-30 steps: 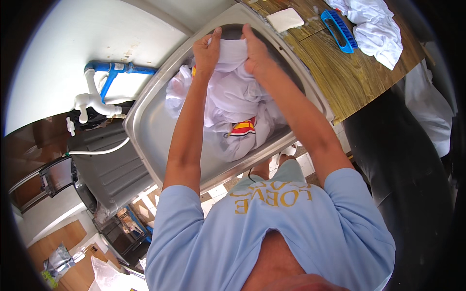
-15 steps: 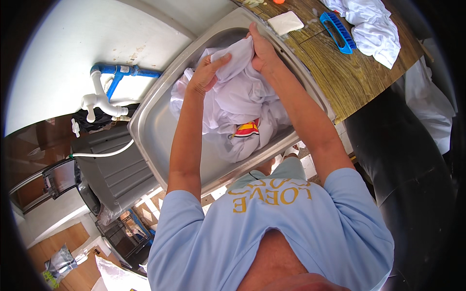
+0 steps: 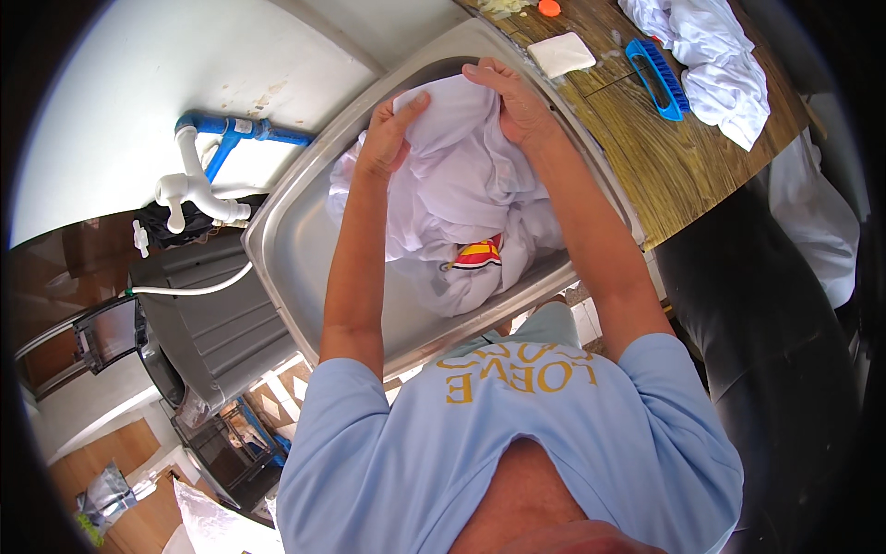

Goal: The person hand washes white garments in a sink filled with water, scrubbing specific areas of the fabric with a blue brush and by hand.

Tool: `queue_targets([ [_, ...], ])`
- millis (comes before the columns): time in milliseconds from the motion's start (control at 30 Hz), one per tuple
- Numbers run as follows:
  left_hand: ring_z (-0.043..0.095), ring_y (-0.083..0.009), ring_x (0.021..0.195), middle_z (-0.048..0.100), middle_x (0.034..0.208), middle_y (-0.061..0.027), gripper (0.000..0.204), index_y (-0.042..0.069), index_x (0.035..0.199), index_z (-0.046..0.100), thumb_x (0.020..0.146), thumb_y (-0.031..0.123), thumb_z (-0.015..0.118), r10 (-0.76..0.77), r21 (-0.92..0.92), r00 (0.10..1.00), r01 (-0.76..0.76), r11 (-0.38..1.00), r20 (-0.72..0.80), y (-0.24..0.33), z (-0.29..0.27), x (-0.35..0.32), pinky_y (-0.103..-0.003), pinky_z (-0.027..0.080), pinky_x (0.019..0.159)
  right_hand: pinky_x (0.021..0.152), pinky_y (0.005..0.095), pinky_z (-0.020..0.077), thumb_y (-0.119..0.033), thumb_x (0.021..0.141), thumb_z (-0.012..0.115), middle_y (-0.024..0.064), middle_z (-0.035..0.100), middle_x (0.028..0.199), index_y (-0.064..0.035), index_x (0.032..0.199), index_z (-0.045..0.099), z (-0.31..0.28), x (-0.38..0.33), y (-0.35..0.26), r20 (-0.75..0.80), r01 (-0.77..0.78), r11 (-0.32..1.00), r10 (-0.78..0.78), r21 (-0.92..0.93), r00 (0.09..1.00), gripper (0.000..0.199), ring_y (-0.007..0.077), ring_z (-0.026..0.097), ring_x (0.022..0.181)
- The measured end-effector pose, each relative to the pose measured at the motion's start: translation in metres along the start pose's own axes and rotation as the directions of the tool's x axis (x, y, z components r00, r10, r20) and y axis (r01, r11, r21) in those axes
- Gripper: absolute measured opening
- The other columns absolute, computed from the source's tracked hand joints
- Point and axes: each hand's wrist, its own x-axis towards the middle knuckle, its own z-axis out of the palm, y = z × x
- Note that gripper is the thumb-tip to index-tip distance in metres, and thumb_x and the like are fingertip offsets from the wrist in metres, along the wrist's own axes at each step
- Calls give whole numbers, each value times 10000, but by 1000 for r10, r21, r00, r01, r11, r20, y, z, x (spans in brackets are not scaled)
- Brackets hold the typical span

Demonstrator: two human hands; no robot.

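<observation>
A wet white garment lies bunched in the metal sink, with a red, yellow and black patch on its near part. My left hand grips a fold at the far left of the cloth, its thumb on top. At the far right of the same fold, my right hand has its thumb over the edge. Between the two hands the fold is spread fairly flat. The fingers under the cloth are partly hidden.
On the wooden counter at the right are a blue brush, a whitish block, an orange cap and another white cloth. A white faucet on blue pipe stands left of the sink.
My hands have moved apart, the right one toward the right, and the fold between them is stretched wider. The view has shifted slightly.
</observation>
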Motion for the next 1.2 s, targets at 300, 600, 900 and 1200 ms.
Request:
queue_targets([
  [300, 603, -112, 791, 659, 873, -34, 205, 30, 957, 662, 868, 214, 645, 128, 56, 991, -125, 991, -41, 17, -6, 1, -256, 487, 714, 708, 265, 474, -40, 730, 709, 10, 613, 805, -98, 823, 550, 9, -5, -4, 54, 84, 984, -76, -158, 996, 193, 109, 583, 752],
  [600, 579, -131, 651, 653, 762, -53, 232, 32, 941, 655, 857, 248, 647, 368, 555, 930, -298, 776, -16, -24, -8, 27, -275, 465, 612, 677, 300, 479, -60, 725, 689, 41, 636, 796, -80, 864, 564, -37, 19, 24, -68, 149, 789, -235, -596, 970, 188, 146, 607, 727],
  [900, 586, -417, 778, 619, 801, -195, 234, 40, 796, 580, 793, 268, 633, 430, 997, 900, -77, 6, 67, -72, -11, 32, -485, 458, 683, 761, 458, 494, -214, 715, 662, 222, 640, 922, -43, 919, 611, -35, 11, 47, -147, -203, -215, -248, -955, 957, 270, 380, 627, 884],
  [1200, 604, -110, 760, 667, 797, -60, 173, 29, 893, 652, 867, 198, 627, 119, -60, 966, -136, 989, -228, -25, -11, 21, -258, 474, 699, 823, 410, 492, -286, 827, 674, 127, 653, 1025, -37, 1039, 614, -23, 20, 36, -184, -232, 941, 281, 247, 942, 332, 267, 632, 923],
])
